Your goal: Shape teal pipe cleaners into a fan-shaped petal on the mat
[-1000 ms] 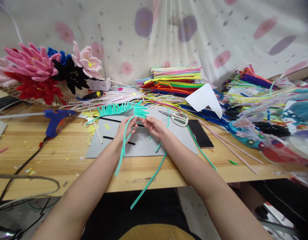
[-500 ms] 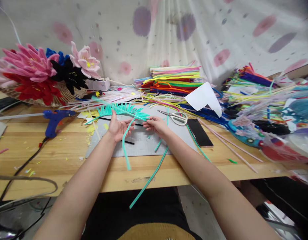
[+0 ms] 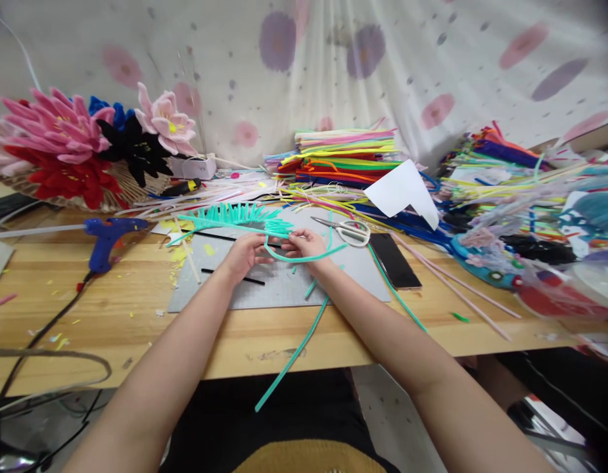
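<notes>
Our fingertips are hard to make out: they meet over the grey mat [image 3: 284, 284], and the knuckles cover the exact pinch. The heaps at the far right blur into one another, and a long teal stem [image 3: 291, 358] runs off the edge of the wooden surface [image 3: 111, 309] towards our lap.

Both forearms reach forward and converge. Our left hand [image 3: 244, 253] lies palm-in with its fingers curled narrow, and our right hand [image 3: 306, 244] faces it, thumb and fingers drawn together. Both are closed on the teal strand [image 3: 311, 257], which sits just above the mat at the right end of the fringed comb [image 3: 234, 215].

The strand is fuzzy wire, bowed in a shallow arc towards the scissors [image 3: 351, 231]. The comb is the same teal fuzz, bent into a row of narrow upright loops. Thin black sticks lie flat on the mat, and a blue glue gun [image 3: 106, 236] rests well to the left.
</notes>
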Tool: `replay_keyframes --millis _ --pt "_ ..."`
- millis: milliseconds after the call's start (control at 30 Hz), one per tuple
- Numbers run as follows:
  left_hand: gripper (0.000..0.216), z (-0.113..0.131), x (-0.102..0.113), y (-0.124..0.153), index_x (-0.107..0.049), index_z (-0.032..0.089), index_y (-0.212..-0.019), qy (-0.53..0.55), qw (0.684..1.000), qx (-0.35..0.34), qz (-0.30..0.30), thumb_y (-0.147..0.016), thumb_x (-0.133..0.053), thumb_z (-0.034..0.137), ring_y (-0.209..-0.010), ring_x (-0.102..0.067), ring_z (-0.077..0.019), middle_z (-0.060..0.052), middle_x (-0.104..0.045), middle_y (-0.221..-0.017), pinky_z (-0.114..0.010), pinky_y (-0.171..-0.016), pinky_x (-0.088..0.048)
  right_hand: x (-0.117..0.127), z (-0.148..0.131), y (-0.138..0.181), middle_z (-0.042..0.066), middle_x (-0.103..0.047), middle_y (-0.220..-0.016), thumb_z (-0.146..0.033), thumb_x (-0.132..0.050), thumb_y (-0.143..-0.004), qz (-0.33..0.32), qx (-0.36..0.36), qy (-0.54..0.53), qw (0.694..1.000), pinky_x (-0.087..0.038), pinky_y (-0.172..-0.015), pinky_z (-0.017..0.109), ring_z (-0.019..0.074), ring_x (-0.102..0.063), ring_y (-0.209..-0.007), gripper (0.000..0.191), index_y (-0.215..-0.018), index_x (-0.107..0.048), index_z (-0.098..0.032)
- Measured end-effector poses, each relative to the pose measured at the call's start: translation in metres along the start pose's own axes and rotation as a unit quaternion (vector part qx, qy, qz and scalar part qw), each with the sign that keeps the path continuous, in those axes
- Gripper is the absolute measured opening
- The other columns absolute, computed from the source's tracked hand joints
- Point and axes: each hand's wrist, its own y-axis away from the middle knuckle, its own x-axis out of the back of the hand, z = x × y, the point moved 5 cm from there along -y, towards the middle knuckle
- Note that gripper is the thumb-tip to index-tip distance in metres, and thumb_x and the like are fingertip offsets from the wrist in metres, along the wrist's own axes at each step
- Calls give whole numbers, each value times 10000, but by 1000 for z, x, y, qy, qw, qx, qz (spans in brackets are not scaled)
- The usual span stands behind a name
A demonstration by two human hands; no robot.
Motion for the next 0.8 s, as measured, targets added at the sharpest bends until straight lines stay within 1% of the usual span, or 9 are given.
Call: replay_keyframes --millis 100,167,233,367,433,500,567,667,800 --pt "195 -1 6 -1 -637 89 -783 -26 997 -16 73 -689 -663 258 -590 -598 -115 -88 -681 -816 -232 -482 -524 -1 -2 2 -12 -659 -630 -138 -591 -759 -9 19 21 1000 -497 -455 176 96 -633 -557 134 -724 -467 -175" --pt "168 -3 9 -2 -634 85 -752 -36 992 -26 116 -686 -677 234 -584 -595 -108 -74 -675 -755 -219 -489 -520 -2 -4 4 -13 -660 -631 -157 -603 -748 -17 33 32 999 -499 -459 179 99 -636 -566 142 -726 -464 -178" --pt "137 -4 10 -3 -633 87 -733 -41 990 -35 133 -688 -679 208 -592 -600 -108 -58 -665 -705 -208 -496 -514 -4 -5 6 -15 -658 -628 -188 -625 -728 -29 39 46 998 -497 -459 180 103 -637 -570 165 -720 -460 -182" --pt "123 -4 14 -5 -624 79 -682 -66 986 -49 145 -716 -652 194 -557 -591 -102 -42 -642 -634 -203 -478 -499 -5 -6 9 0 -661 -649 -256 -659 -697 -77 10 87 993 -489 -458 186 109 -633 -571 208 -721 -467 -178" --pt "120 -3 15 -5 -615 76 -669 -78 984 -54 148 -726 -637 178 -535 -584 -98 -39 -633 -612 -199 -467 -491 0 -8 7 2 -656 -664 -301 -652 -708 -67 -4 101 993 -479 -444 187 108 -626 -558 223 -742 -466 -182" --pt "91 -1 15 -5 -610 79 -693 -83 983 -65 149 -722 -636 161 -535 -587 -100 -30 -626 -600 -195 -463 -485 7 -12 4 -6 -644 -674 -330 -642 -718 -35 -11 110 993 -477 -439 191 103 -618 -545 239 -763 -456 -188" --pt "76 1 13 -4 -604 84 -730 -84 983 -78 146 -713 -641 148 -543 -594 -105 -21 -623 -599 -195 -461 -484 9 -16 1 -19 -632 -665 -308 -666 -694 -31 -12 121 992 -490 -461 205 103 -615 -550 264 -798 -453 -192" --pt "101 4 10 -3 -595 92 -758 -89 983 -91 132 -696 -654 145 -550 -600 -111 -12 -622 -614 -202 -462 -488 1 -18 -2 -50 -616 -618 -217 -730 -597 -78 -5 131 988 -501 -510 219 104 -610 -561 384 -858 -450 -196" --pt "166 4 10 -2 -599 107 -788 -81 984 -94 129 -662 -692 161 -572 -612 -119 4 -621 -640 -226 -499 -507 -10 -15 -4 -85 -598 -570 -195 -759 -497 -92 28 120 988 -482 -531 216 81 -566 -509 480 -829 -413 -204"
